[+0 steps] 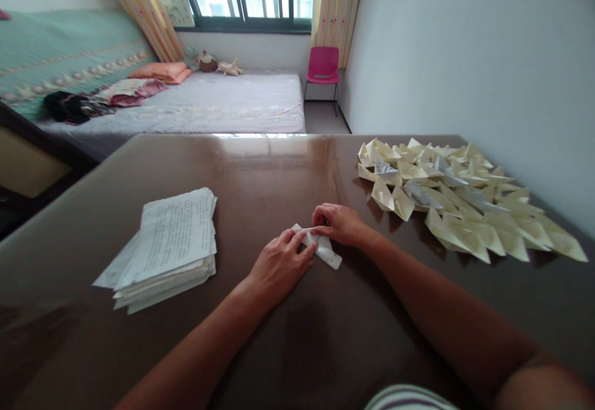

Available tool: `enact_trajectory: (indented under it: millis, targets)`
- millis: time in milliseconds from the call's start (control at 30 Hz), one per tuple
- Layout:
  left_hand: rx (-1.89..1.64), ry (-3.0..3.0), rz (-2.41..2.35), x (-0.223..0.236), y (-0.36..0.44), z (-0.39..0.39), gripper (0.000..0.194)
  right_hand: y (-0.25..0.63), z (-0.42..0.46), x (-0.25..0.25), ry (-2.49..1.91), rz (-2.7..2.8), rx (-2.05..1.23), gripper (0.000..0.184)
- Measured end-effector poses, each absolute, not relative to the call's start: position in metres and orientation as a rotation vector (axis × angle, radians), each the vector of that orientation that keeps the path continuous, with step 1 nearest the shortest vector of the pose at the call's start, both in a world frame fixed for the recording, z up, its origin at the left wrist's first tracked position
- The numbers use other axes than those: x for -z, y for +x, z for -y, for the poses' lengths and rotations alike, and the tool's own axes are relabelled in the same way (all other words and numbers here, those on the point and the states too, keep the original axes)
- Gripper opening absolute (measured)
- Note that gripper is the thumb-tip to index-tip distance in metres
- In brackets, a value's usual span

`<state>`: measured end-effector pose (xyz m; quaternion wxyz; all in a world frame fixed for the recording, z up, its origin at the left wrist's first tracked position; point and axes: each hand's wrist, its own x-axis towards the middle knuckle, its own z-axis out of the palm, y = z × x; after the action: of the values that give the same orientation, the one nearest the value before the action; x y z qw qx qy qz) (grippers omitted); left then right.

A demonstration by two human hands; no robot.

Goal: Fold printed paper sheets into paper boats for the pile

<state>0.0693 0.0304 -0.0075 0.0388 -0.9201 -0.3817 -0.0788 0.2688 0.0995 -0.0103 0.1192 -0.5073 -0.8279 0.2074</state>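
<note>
A small piece of folded white paper lies on the brown table between my two hands. My left hand rests on its left part, with the thumb and fingers holding it down. From the far right side my right hand pinches the paper's upper edge, its fingers curled in. Parts of the folds are hidden under my fingers. To the left stands a stack of printed paper sheets, slightly fanned. Many folded paper boats, mostly cream and a few white with print, sit in rows at the right.
The glossy brown table reaches toward a bed with pillows, clothes and soft toys. A pink chair stands by the window. A white wall runs along the right side, close to the boats.
</note>
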Motion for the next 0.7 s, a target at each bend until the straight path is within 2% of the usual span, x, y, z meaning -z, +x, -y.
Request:
enact_trajectory:
  millis: [167,300,467,600,700]
  targets:
    - [0.166,-2.772,1.248,0.005,0.078,-0.018,0.047,0.267,-0.102,0.007,-1.512,2.426,-0.575,0.016]
    - [0.197,-2.733,1.295,0.005,0.08,-0.017,0.042,0.275,-0.107,-0.012,-1.441,2.531,-0.771,0.017]
    - [0.226,-2.717,1.265,0.007,0.078,-0.022,0.038,0.295,-0.081,-0.03,-1.567,2.475,-0.884,0.033]
    - [0.216,-2.697,1.217,0.009,0.075,-0.025,0.038,0.297,-0.045,-0.013,-1.57,2.345,-0.778,0.02]
    - [0.216,-2.675,1.19,0.012,0.077,-0.025,0.036,0.293,-0.031,0.004,-1.486,2.181,-0.839,0.022]
